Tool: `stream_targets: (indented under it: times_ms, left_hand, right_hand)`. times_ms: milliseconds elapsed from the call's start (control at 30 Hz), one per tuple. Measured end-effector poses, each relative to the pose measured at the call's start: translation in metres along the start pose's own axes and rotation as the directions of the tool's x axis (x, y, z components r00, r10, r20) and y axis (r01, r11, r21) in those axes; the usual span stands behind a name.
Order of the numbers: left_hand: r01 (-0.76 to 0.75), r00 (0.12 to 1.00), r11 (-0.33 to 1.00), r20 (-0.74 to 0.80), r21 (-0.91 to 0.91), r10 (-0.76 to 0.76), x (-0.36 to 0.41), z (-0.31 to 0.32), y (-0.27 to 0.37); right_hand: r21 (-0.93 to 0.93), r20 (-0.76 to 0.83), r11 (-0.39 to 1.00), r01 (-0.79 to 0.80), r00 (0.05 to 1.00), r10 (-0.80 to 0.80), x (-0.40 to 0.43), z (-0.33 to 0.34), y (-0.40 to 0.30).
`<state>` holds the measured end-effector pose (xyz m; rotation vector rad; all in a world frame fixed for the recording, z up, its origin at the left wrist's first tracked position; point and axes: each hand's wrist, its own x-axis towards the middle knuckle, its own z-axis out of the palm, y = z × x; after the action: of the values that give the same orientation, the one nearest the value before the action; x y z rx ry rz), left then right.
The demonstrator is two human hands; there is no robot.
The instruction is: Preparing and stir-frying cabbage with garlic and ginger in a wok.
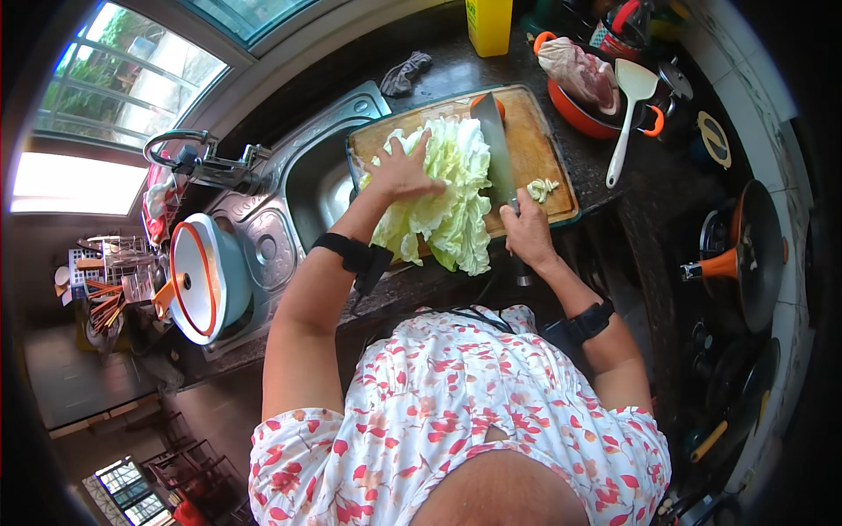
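Note:
A heap of pale green napa cabbage leaves [460, 177] lies on a wooden cutting board [539, 144] that partly overhangs the sink. My left hand [401, 172] rests on top of the leaves, fingers spread. My right hand [528, 230] grips the handle of a broad-bladed cleaver [493, 148], whose blade stands along the right side of the leaves. Small cut cabbage pieces [542, 189] lie on the board right of the blade. An orange-red object [501, 108], partly hidden by the cleaver, is at the board's far edge.
The steel sink [316, 191] and faucet [223, 161] are left, beside a blue basin [230, 276]. A grey cloth [404, 73] and yellow container [489, 26] stand beyond the board. At right are an orange pot [572, 112] holding raw meat [579, 75], a white spatula [631, 98] and a pan [760, 256].

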<state>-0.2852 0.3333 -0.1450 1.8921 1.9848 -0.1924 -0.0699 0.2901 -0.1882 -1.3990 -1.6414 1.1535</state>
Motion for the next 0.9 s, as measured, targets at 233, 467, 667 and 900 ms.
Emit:
stream_targets:
  times_ms: [233, 467, 667, 900]
  left_hand:
    - [0.225, 0.972, 0.974, -0.064, -0.024, -0.226, -0.019, 0.007, 0.048]
    - [0.309, 0.950, 0.949, -0.076, 0.068, -0.304, -0.023, 0.009, 0.068]
    - [-0.033, 0.998, 0.986, -0.052, 0.161, 0.042, -0.026, 0.009, 0.031]
    - [-0.178, 0.978, 0.927, -0.044, 0.330, 0.203, -0.033, 0.000, 0.021]
  right_hand:
    - [-0.127, 0.053, 0.990, 0.065, 0.997, -0.059, -0.003, 0.007, -0.005]
    - [-0.051, 0.085, 0.998, 0.031, 0.996, -0.027, 0.003, 0.010, 0.004]
    - [0.139, 0.072, 0.983, -0.119, 0.991, 0.110, 0.000, -0.014, -0.010]
    - [-0.197, -0.096, 0.951, 0.237, 0.961, -0.259, 0.002, -0.038, -0.040]
